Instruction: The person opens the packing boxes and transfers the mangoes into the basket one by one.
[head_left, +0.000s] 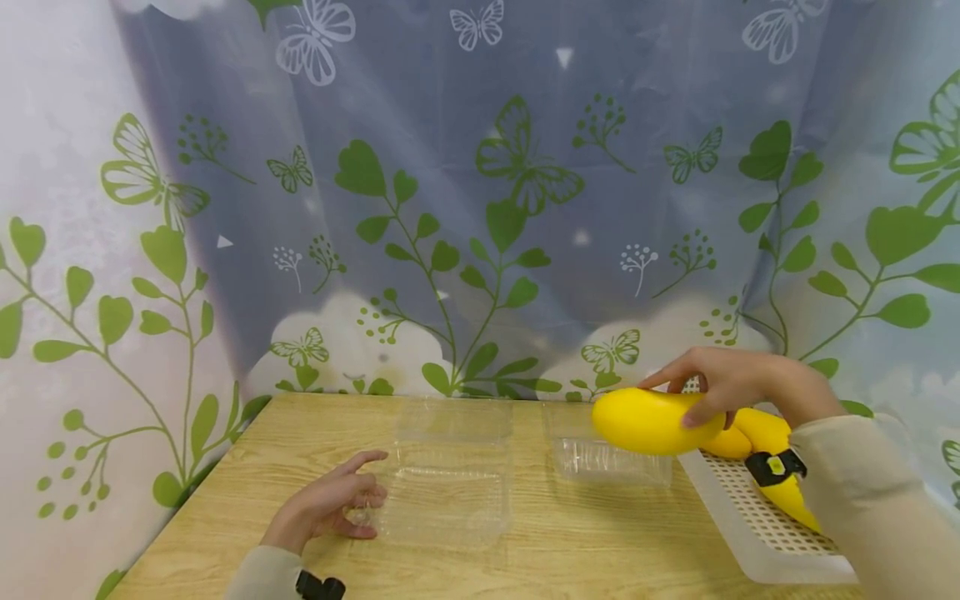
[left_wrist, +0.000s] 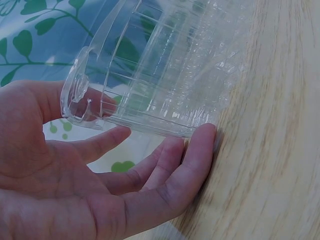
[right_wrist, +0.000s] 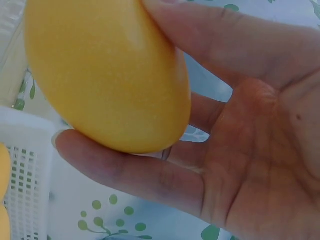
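Note:
My right hand (head_left: 731,383) holds a smooth yellow mango (head_left: 648,422) up over the right part of the table. In the right wrist view its thumb lies along one side of the mango (right_wrist: 110,75) and a finger along the other. At the left edge of an open clear plastic clamshell box (head_left: 446,508), my left hand (head_left: 330,500) has its fingers curled round the rim. The left wrist view shows the fingertips (left_wrist: 202,137) against the box's side, and one digit showing through the plastic.
A second clear plastic box (head_left: 611,462) stands right of the first, partly behind the mango. At the far right, a white perforated basket (head_left: 731,529) holds several yellow fruits (head_left: 768,429), partly covered by my right arm. A patterned curtain (head_left: 450,183) hangs behind the wooden table (head_left: 592,558).

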